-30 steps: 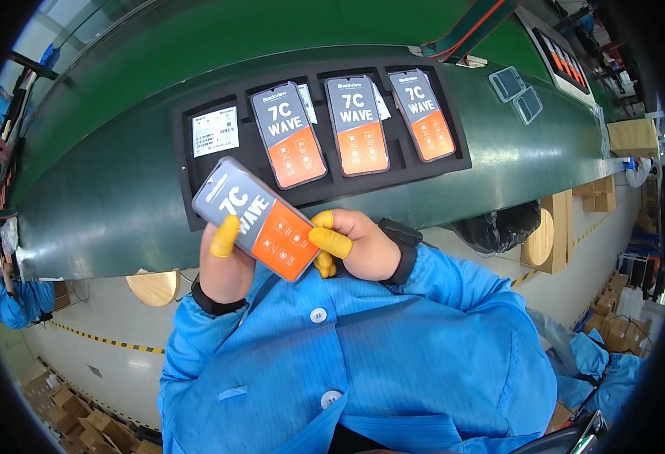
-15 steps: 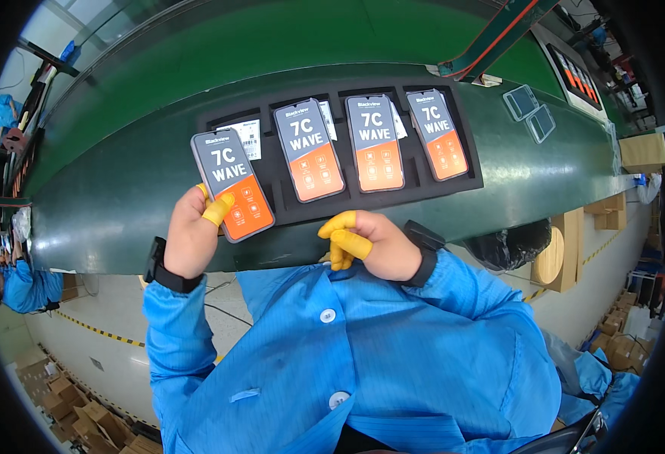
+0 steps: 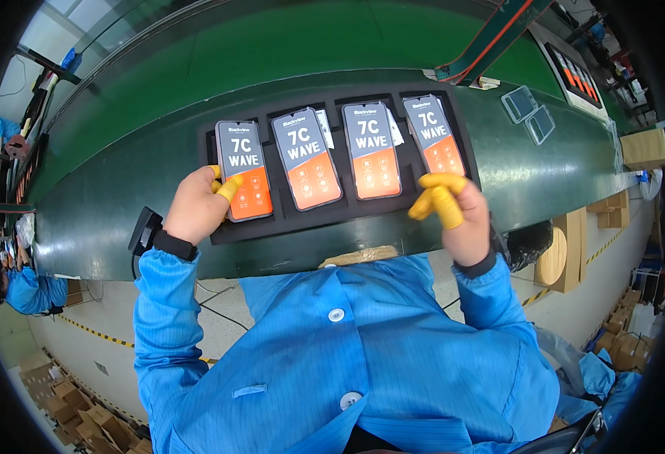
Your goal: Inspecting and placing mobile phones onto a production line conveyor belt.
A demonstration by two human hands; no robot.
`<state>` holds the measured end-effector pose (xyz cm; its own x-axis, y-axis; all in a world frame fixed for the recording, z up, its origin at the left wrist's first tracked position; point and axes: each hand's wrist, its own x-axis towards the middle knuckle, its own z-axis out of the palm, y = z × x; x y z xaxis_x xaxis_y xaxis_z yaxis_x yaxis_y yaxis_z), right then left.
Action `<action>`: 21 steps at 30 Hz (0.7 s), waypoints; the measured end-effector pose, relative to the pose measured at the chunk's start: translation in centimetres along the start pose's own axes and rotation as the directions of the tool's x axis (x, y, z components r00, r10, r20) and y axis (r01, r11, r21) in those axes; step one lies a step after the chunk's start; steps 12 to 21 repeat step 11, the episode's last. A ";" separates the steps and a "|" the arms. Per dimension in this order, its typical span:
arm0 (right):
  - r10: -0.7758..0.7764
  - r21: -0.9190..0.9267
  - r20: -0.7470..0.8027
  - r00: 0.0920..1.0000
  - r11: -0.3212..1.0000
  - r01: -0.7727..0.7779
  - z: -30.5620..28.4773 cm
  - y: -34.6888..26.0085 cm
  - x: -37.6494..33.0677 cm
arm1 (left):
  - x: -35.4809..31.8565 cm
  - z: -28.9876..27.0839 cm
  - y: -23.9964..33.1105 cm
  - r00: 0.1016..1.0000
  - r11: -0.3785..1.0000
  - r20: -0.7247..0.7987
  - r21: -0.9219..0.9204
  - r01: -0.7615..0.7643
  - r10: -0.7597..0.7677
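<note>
My left hand, with yellow finger cots, grips the lower left of a smartphone with a grey-and-orange front. That phone lies over the leftmost compartment of a black foam tray. Three similar phones lie in a row beside it: a second phone, a third phone and, at the right end, a fourth phone. My right hand hovers by the lower end of the fourth phone, its cotted fingers loosely bent and apart, nothing visible in them. White labels show behind the middle phones.
The tray rests on a green workbench. Two clear, phone-shaped pieces lie to the right, near a green metal post. Another tray of phones stands at the far right. A black bag hangs below the bench edge.
My left hand has brought its phone up and right over the tray's left compartment, straightening it. My right hand has moved right, from before my chest to the fourth phone.
</note>
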<state>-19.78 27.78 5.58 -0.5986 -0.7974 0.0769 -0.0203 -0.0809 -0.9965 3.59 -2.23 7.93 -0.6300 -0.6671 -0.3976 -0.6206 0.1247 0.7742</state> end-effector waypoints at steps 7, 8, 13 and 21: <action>-0.252 -0.251 -0.403 0.880 0.955 0.158 -8.4 -1.8 3.6 | -1.3 -0.5 0.3 0.967 0.863 -0.195 0.503 -0.046 0.165; -0.252 -0.248 -0.401 0.881 0.955 0.160 -9.3 -1.5 4.1 | -1.3 -0.6 0.0 0.958 0.850 -0.220 0.526 -0.042 0.183; -0.229 -0.296 -0.499 0.836 0.951 0.084 -11.2 -0.9 5.5 | -1.1 -1.0 0.5 0.942 0.892 -0.311 0.451 0.032 0.123; -0.229 -0.296 -0.499 0.836 0.951 0.084 -11.2 -0.9 5.5 | -1.1 -1.0 0.5 0.942 0.892 -0.311 0.451 0.032 0.123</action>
